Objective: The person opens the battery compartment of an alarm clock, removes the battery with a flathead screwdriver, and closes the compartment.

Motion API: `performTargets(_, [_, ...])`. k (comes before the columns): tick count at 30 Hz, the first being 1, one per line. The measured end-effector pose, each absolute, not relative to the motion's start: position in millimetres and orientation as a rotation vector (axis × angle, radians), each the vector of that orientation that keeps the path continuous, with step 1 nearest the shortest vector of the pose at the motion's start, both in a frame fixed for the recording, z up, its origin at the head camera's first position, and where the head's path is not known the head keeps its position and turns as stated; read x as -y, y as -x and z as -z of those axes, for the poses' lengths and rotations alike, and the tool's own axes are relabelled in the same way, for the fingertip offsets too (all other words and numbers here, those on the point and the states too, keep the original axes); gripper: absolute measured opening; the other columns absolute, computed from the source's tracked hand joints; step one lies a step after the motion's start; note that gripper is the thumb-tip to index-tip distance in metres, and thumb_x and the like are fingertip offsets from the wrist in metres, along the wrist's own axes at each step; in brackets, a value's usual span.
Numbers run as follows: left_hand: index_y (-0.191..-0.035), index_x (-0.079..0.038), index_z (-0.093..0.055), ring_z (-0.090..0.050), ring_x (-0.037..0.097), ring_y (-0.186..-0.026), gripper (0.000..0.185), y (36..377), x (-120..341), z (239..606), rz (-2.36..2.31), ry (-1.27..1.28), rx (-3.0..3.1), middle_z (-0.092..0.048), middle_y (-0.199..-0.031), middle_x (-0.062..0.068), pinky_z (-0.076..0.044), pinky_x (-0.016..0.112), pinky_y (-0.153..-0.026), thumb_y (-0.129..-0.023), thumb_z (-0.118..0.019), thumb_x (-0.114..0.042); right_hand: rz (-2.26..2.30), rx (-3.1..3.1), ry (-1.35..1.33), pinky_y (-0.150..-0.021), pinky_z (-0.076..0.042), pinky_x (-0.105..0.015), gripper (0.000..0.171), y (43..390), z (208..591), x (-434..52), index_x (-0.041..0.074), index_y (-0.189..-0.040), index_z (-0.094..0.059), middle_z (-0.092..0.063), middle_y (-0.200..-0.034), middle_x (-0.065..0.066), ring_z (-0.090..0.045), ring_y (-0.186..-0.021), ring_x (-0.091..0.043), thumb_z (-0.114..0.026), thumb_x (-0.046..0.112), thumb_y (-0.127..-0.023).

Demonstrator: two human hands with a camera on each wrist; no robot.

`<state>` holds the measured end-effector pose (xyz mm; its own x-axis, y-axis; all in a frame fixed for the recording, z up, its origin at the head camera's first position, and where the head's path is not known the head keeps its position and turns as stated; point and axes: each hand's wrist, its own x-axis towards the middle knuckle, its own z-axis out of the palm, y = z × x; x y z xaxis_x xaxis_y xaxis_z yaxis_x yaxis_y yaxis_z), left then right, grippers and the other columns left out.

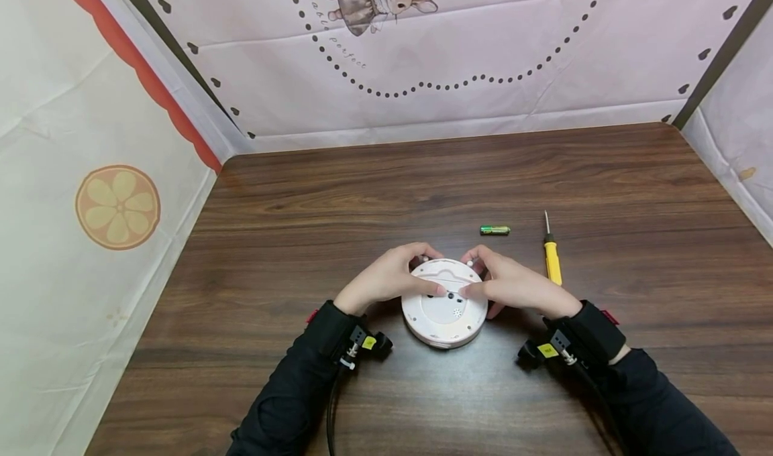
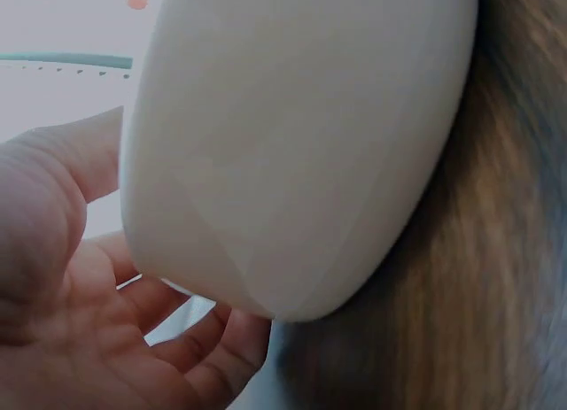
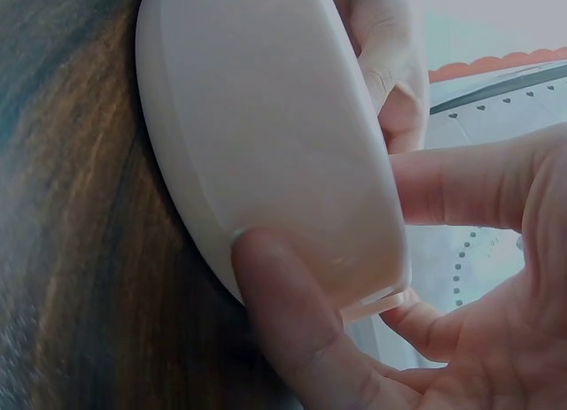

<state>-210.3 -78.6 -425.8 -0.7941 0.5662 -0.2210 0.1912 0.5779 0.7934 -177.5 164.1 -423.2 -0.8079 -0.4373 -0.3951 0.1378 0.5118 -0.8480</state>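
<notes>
A round white plastic device (image 1: 443, 322) lies near the middle of the table, its upturned face showing small holes, dark knobs and a recessed panel. My left hand (image 1: 395, 275) grips its far left rim, the thumb on the face and the fingers behind the edge. From the far right, my right hand (image 1: 510, 281) holds the rim, and its thumb presses near the face's centre. Both thumb tips are close together. In the left wrist view the smooth side wall (image 2: 301, 144) fills the middle. One right finger (image 3: 283, 286) lies along that wall in the right wrist view.
Beyond the device lies a green battery (image 1: 495, 230). A yellow-handled screwdriver (image 1: 552, 261) is to the right, tip pointing away, close to the right hand. The brown wooden table (image 1: 338, 194) is bordered by printed white cloth walls (image 1: 483, 47). A black cable (image 1: 331, 416) runs along the left sleeve.
</notes>
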Motion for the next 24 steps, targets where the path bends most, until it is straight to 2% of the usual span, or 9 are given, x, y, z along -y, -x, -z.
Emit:
performTargets(17, [-0.110,-0.019,-0.066,-0.058,0.018,-0.094,0.038,208.0,74.9,424.9,-1.218,-0.504,-2.271,-0.062,-0.108,0.000,-0.048,0.032,-0.080,-0.079,-0.088,-0.026,1.286,-2.190,0.263,-0.059,-0.057,-0.039,0.051,175.1,418.9,-160.6,0.002,-0.136,-0.042,-0.053,-0.117,-0.018,-0.064,-0.073,-0.022,-0.065,0.015,-0.093])
performTargets(24, [-0.120,-0.015,-0.066,-0.057,0.022,-0.087,0.040,213.6,84.0,423.7,-1.242,-0.525,-2.141,-0.063,-0.102,0.006,-0.047,0.030,-0.073,-0.084,-0.083,-0.021,1.310,-2.148,0.298,-0.061,-0.057,-0.040,0.052,175.8,417.4,-163.9,0.002,-0.137,-0.041,-0.052,-0.117,-0.018,-0.065,-0.077,-0.023,-0.067,0.016,-0.094])
